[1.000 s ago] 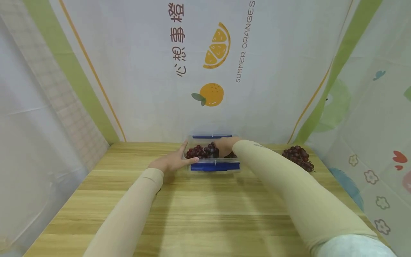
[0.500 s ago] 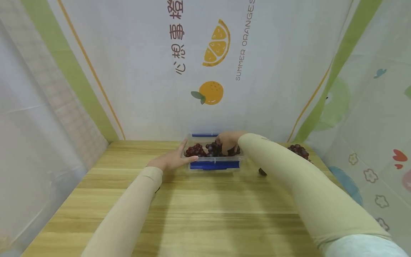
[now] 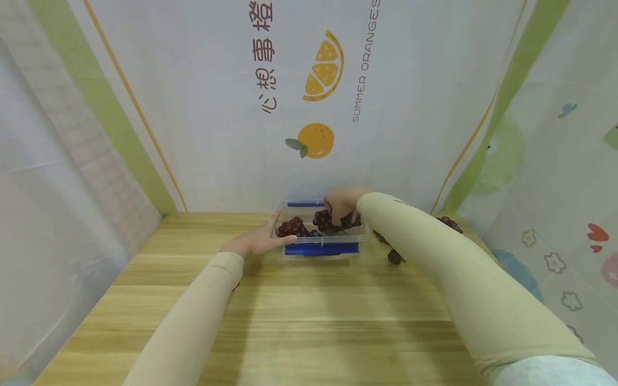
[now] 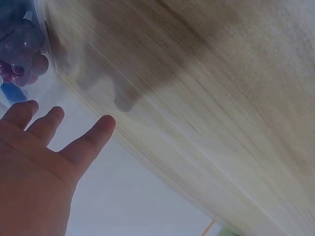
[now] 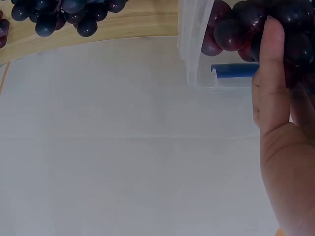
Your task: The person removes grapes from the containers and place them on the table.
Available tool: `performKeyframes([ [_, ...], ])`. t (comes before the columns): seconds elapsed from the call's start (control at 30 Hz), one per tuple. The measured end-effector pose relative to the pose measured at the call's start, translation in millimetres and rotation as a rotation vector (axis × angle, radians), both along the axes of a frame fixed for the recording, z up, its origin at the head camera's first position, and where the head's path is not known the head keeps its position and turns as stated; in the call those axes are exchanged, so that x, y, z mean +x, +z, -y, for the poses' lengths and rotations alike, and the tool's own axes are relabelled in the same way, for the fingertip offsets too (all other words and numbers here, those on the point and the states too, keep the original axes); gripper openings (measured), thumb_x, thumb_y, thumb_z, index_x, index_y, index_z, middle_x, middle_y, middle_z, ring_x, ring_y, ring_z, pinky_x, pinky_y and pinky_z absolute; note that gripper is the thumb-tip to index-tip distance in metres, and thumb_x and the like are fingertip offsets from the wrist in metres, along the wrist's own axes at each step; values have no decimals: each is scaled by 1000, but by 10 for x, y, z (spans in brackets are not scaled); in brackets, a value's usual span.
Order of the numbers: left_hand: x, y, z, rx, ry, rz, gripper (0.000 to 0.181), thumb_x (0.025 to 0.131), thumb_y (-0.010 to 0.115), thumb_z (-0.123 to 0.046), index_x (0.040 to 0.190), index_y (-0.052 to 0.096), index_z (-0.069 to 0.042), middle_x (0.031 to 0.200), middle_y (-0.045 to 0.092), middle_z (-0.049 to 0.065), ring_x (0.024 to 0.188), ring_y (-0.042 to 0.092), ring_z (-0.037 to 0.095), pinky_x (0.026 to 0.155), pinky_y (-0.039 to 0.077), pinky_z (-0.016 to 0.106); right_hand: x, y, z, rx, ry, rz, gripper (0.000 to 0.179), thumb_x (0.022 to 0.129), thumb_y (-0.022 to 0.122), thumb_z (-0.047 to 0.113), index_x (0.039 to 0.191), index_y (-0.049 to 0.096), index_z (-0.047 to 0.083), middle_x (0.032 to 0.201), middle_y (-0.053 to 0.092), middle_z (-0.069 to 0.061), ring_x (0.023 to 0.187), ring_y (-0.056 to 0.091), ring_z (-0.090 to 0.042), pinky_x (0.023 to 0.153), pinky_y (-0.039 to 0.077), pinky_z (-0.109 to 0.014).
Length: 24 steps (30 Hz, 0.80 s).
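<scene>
– Fingers (image 3: 336, 219) of the right hand (image 3: 344, 204)?
– Curled round dark grapes (image 3: 321, 221), fruit showing on either side, inside the clear box (image 3: 309, 241), head-view centre. Arm (image 3: 449, 268) slants in from lower right.
– Left hand (image 3: 257, 242)?
– Spread, grasping nothing, at the box's left end.

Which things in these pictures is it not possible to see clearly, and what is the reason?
Head: the right sleeve hides part of the table grapes.
Head: the right hand covers some box grapes.
Head: a dark bit by the left sleeve is too small to identify.
Right wrist: the top and right edges cut off the box.
Left wrist: the left edge cuts off the left hand.
</scene>
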<state>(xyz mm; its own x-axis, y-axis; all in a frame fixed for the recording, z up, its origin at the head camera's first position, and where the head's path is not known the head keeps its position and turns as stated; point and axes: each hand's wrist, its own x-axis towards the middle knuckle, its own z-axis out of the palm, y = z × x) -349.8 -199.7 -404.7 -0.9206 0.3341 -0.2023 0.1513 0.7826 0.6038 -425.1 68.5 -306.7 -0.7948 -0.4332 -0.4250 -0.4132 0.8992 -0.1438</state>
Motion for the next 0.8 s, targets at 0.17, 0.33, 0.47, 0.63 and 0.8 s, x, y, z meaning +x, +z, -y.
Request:
performKeyframes([
  [0.17, 4, -8, 0, 2, 1, -6, 115, 86, 52, -93, 160, -26, -54, 181, 11, 11, 162, 29, 46, 125, 27, 74, 8, 14, -10, -4, 3, -3, 29, 91, 79, 10, 113, 60, 9, 117, 60, -9, 83, 66, -20, 65, 66, -31],
  [0.33, -1, 1, -2, -14, 0, -14, 118, 86, 51, -93, 165, -24, -48, 181, 13, 12, 161, 30, 47, 125, 28, 73, 32, 77, 5, -32, -18, 6, 28, 91, 78, 10, 111, 58, 10, 113, 58, -7, 90, 67, -22, 66, 66, -31],
  [0.47, -13, 13, -13, -14, -7, -27, 120, 88, 52, -91, 168, -21, -40, 180, 17, 15, 159, 33, 48, 124, 29, 73, 66, 177, 45, -81, -29, -5, 32, 92, 78, 9, 115, 56, 8, 113, 57, -9, 91, 66, -22, 67, 66, -32],
  [0.63, -14, 14, -19, 8, -16, -19, 118, 89, 54, -88, 167, -22, -41, 180, 16, 15, 160, 31, 48, 125, 28, 74, 126, 286, 99, -153, 6, 13, 57, 92, 76, 9, 142, 49, 10, 133, 58, -16, 85, 68, -22, 73, 68, -38],
  [0.8, 21, 21, -19, 15, -13, -10, 114, 90, 53, -88, 162, -26, -51, 180, 17, 15, 161, 30, 48, 124, 27, 75, 147, 357, 101, -312, 8, 101, 78, 94, 73, 7, 162, 39, 27, 150, 54, -22, 91, 71, -25, 78, 68, -43],
])
